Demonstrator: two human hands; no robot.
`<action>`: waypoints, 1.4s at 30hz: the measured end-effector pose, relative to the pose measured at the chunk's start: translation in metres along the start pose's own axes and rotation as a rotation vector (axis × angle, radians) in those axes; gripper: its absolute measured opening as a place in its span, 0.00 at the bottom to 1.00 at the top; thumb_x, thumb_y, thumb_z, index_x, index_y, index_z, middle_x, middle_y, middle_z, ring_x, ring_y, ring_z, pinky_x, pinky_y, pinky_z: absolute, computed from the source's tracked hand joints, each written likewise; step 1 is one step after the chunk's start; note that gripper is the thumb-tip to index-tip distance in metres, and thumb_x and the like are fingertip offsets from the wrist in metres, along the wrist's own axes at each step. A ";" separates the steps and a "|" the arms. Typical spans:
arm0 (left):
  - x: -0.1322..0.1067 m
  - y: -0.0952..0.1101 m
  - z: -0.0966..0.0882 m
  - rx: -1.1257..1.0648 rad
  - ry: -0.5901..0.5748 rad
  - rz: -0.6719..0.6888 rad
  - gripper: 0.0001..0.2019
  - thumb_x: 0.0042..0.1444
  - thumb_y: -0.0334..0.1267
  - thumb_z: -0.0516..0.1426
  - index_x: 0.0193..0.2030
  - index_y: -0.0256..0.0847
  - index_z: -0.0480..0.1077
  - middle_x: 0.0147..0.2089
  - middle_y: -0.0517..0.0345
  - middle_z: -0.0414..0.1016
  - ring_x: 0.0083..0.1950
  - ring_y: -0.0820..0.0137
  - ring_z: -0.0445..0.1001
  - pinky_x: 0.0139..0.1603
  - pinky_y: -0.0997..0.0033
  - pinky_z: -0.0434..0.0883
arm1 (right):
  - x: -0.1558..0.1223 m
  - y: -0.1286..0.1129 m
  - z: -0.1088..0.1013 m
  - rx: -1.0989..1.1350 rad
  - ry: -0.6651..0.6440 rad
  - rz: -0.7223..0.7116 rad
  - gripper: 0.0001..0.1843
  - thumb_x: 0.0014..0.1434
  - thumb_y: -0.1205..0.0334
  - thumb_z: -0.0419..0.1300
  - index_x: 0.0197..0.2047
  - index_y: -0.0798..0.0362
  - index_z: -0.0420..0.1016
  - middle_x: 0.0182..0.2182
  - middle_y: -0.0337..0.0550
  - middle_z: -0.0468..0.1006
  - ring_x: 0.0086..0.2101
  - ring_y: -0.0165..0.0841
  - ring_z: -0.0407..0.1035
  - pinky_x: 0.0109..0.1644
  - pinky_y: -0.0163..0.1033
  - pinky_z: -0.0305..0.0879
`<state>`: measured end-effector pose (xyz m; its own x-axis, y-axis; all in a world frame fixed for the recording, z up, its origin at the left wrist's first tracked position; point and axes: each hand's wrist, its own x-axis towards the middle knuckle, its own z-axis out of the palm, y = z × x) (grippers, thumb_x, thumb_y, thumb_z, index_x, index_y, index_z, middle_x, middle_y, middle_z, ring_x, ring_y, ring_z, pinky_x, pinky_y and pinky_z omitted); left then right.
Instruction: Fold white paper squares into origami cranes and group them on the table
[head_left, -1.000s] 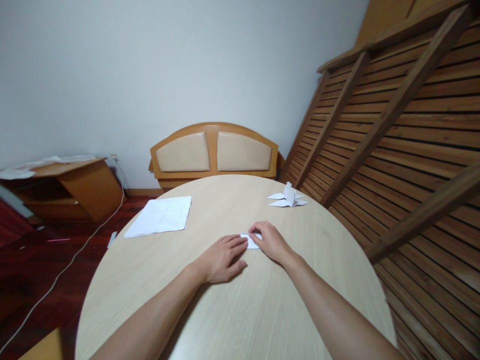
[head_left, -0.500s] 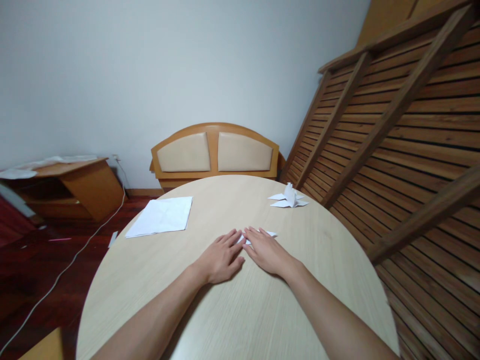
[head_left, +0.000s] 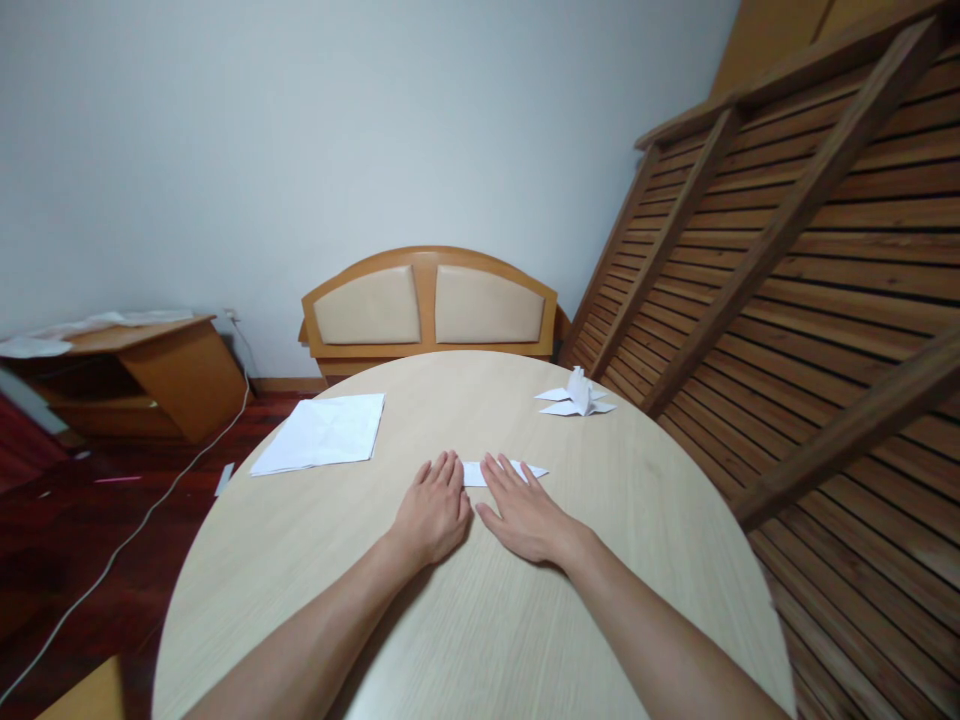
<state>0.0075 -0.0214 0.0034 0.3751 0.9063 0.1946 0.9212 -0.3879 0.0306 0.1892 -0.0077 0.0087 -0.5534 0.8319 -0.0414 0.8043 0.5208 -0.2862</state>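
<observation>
A narrow strip of folded white paper (head_left: 474, 474) lies flat on the round table, its right end tapering to a point. My left hand (head_left: 435, 505) rests flat at the paper's left end, fingers stretched out and covering that end. Across the paper's right half lies my right hand (head_left: 521, 508), palm down with fingers spread, and the pointed tip shows beyond them. Further back on the right stands a folded white paper figure (head_left: 579, 393) with pointed flaps; neither hand touches it.
A stack of white paper sheets (head_left: 322, 432) lies at the table's (head_left: 450, 640) back left. Behind the table stands a padded headboard (head_left: 429, 300). Wooden slatted panels (head_left: 810, 300) lean along the right. A low cabinet (head_left: 165, 375) and a white cable (head_left: 150, 515) are at left.
My left hand has slid left along the folded paper, fingers drawn closer together. A gap has opened between the hands, showing the paper's middle. My right hand has shifted only slightly.
</observation>
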 end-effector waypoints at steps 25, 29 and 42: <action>0.006 -0.006 0.010 -0.222 -0.115 0.122 0.28 0.68 0.40 0.42 0.73 0.36 0.49 0.75 0.46 0.47 0.75 0.62 0.46 0.73 0.53 0.50 | 0.006 0.005 0.003 -0.092 0.196 0.025 0.39 0.69 0.42 0.40 0.73 0.61 0.48 0.72 0.54 0.46 0.71 0.47 0.36 0.72 0.59 0.29; 0.007 -0.006 0.011 -0.218 -0.115 0.125 0.29 0.69 0.41 0.40 0.74 0.34 0.47 0.75 0.46 0.48 0.75 0.62 0.47 0.73 0.54 0.51 | 0.010 0.003 0.006 -0.002 0.085 -0.066 0.37 0.71 0.45 0.34 0.74 0.61 0.43 0.72 0.51 0.44 0.71 0.40 0.37 0.73 0.54 0.34; -0.001 -0.017 0.004 -0.037 -0.021 -0.077 0.28 0.66 0.41 0.44 0.68 0.23 0.56 0.71 0.30 0.55 0.73 0.50 0.53 0.70 0.46 0.53 | 0.009 0.012 0.003 -0.001 0.043 0.042 0.38 0.70 0.46 0.38 0.73 0.63 0.44 0.73 0.50 0.42 0.71 0.42 0.36 0.73 0.56 0.34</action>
<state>-0.0076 -0.0151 -0.0015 0.3056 0.9369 0.1697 0.9431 -0.3223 0.0812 0.1929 0.0057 0.0023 -0.5092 0.8606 -0.0121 0.8269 0.4853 -0.2841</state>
